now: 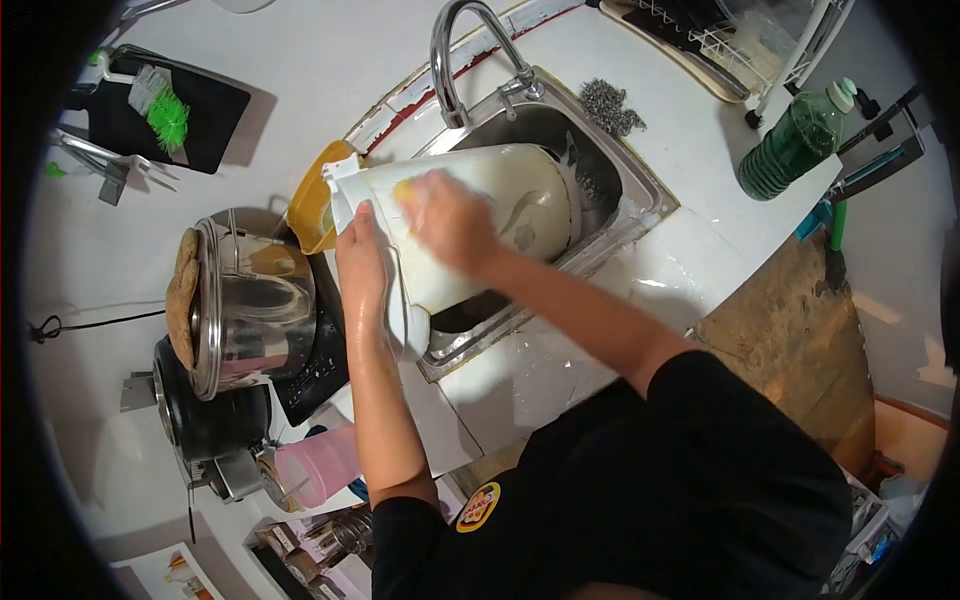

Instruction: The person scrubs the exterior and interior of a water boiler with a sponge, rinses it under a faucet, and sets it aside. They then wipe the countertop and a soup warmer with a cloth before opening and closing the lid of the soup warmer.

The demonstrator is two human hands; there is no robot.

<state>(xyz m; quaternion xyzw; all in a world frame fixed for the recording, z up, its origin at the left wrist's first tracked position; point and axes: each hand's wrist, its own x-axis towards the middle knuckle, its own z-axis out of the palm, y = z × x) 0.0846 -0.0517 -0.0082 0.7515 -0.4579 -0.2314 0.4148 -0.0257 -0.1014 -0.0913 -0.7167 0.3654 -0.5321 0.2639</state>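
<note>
A large white plastic container [510, 180] lies on its side across the steel sink [600, 170], under the curved faucet [450, 60]. My left hand [362, 255] grips its rim at the left end, fingers wrapped over the edge. On the container's upper face rests my right hand [445, 220], blurred by motion, with a bit of yellow sponge [404, 190] showing at its fingertips. Behind my left hand, partly hidden, is a yellow basin [310, 200].
A steel pot [265, 310] stands at left, with a black pot [225, 405] and a pink cup [320, 465] below. Steel wool [610, 107] lies behind the sink. A green liquid bottle [790, 145] and a dish rack [740, 50] are at right.
</note>
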